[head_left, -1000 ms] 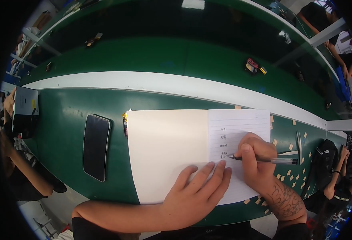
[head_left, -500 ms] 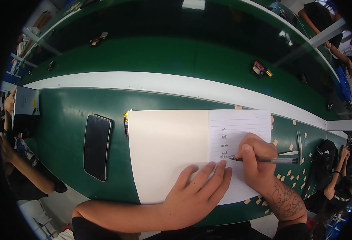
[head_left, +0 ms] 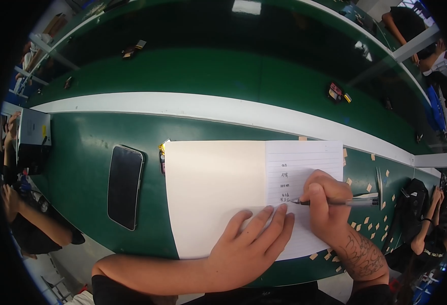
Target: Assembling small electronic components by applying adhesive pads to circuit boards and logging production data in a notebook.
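Observation:
An open notebook lies on the green table, its left page blank and its ruled right page bearing a short column of handwriting. My left hand rests flat across the lower middle of the notebook, fingers spread, with its fingertips on the ruled page. In my right hand a clear-barrelled pen is pinched. The pen's tip touches the page at the lowest written line, just above my left fingertips. Part of the right page is hidden beneath both hands.
A black smartphone lies left of the notebook. Small tan pieces are scattered on the right, near a black bag. A white bar runs along the table's back. Other people sit at both sides, and a box stands far left.
The pen has added a little to the lowest written line. My left hand stays in place. The person at the far left has shifted their hands.

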`<state>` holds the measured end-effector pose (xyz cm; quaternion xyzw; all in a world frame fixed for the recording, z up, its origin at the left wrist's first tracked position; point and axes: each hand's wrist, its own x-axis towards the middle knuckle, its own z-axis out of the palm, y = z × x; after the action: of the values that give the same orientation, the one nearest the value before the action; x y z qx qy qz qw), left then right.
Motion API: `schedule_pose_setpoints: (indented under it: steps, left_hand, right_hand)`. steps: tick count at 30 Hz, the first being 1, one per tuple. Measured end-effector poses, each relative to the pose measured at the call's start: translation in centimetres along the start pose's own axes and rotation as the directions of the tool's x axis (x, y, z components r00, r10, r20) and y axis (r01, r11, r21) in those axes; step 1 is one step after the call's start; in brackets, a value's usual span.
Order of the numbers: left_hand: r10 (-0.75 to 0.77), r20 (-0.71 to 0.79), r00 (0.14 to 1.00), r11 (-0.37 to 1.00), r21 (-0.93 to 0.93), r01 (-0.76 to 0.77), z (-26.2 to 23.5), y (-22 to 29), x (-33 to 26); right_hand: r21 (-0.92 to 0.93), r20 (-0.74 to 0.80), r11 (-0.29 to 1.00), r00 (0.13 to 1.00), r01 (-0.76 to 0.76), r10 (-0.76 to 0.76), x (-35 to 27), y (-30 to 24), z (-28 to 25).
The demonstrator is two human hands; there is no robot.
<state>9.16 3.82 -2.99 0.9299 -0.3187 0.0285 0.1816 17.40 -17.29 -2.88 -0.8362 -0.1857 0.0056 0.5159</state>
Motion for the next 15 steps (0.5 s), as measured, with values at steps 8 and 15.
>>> schedule_pose_setpoints:
  steps: [8,15]
  left_hand:
    - [-0.003,-0.022,1.000,1.000,-0.007,0.003,-0.1,0.2,-0.1]
    - [0.050,-0.007,0.999,0.997,-0.065,-0.050,-0.7,0.0,0.7]
  right_hand:
    - [0.065,-0.057,0.998,0.998,-0.016,0.020,-0.3,0.3,0.2]
    - [0.179,-0.126,0.983,0.992,0.036,-0.014,-0.2,0.7,-1.6]
